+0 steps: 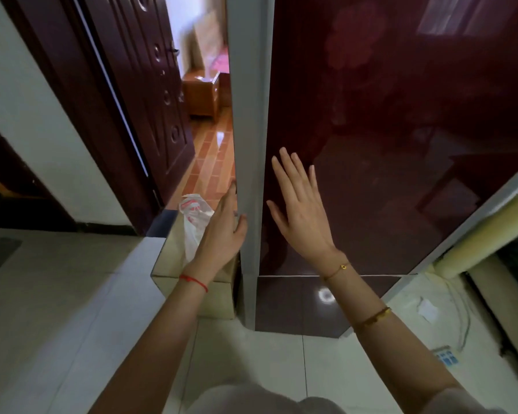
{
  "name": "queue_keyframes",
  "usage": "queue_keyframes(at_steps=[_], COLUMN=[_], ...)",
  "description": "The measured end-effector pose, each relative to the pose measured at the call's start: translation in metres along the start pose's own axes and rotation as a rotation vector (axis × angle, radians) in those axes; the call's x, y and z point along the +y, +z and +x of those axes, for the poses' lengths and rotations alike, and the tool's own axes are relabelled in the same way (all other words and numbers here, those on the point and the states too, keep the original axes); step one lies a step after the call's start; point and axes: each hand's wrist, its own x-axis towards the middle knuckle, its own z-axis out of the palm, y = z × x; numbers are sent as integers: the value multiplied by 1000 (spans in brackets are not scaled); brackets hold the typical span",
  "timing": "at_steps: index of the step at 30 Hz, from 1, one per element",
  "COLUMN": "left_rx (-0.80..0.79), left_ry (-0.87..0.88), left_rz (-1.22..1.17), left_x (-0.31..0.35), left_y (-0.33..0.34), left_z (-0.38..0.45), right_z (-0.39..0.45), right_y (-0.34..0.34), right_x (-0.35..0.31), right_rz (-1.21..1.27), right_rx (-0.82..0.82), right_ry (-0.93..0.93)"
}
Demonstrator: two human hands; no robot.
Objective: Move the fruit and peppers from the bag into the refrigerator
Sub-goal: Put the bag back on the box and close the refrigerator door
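A tall refrigerator with a glossy dark red door (386, 144) and grey side (248, 115) fills the middle and right. The door looks shut, or nearly so. My right hand (301, 209) lies flat on the door front, fingers spread, holding nothing. At the grey left edge, my left hand (225, 231) has its fingers hooked around the edge. A white plastic bag with red print (193, 218) sits on a mirrored box just left of the refrigerator, behind my left hand. Its contents are hidden.
The mirrored box (174, 255) stands against the refrigerator's left side. A dark wooden door (150, 94) hangs open to a room with a wooden floor and cabinet (201, 97). A lower red panel (296, 303) lies under the door. Cream rolls (485, 231) lean at right.
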Motion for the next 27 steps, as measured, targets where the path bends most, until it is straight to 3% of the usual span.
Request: queue_keyframes(at_steps=[18, 27], left_rx=[-237, -231], left_ry=[145, 165], left_rz=[9, 147], left_x=[-50, -56], left_y=[-27, -54], left_z=[60, 39], right_z=[38, 7], right_y=[35, 25], right_x=[-11, -17], right_rz=[-133, -99], right_rx=[50, 65], right_ry=[209, 327])
